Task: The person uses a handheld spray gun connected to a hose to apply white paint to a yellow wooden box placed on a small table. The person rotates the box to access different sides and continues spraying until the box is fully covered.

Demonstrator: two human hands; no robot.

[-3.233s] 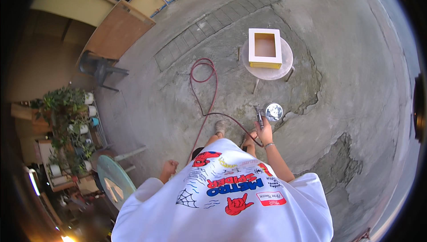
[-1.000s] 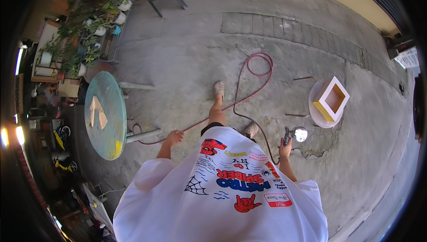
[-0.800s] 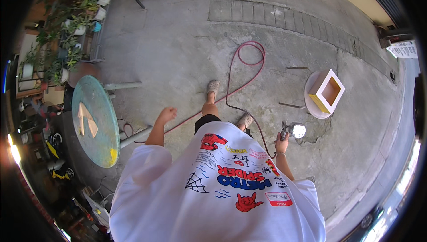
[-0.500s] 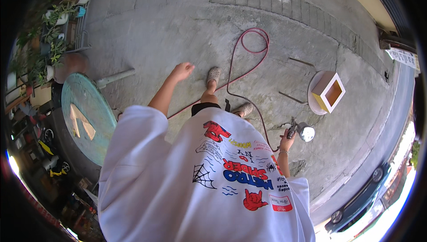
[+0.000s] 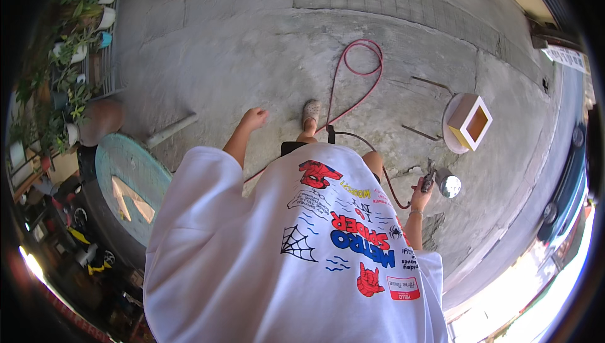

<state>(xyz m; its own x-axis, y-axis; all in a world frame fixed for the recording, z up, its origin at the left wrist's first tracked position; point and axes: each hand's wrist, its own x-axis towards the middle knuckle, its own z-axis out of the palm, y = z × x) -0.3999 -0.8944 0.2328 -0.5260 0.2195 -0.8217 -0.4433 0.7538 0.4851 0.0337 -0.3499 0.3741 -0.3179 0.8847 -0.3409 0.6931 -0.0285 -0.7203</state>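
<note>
Holding spray gun (image 5: 429, 181), right hand (image 5: 420, 197), hose (image 5: 381, 61) looped

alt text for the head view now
A person's right hand holds a silver metal spray gun; the left hand is loosely curled. Nearby, a white and yellow square box sits on a round pale stool.
</note>
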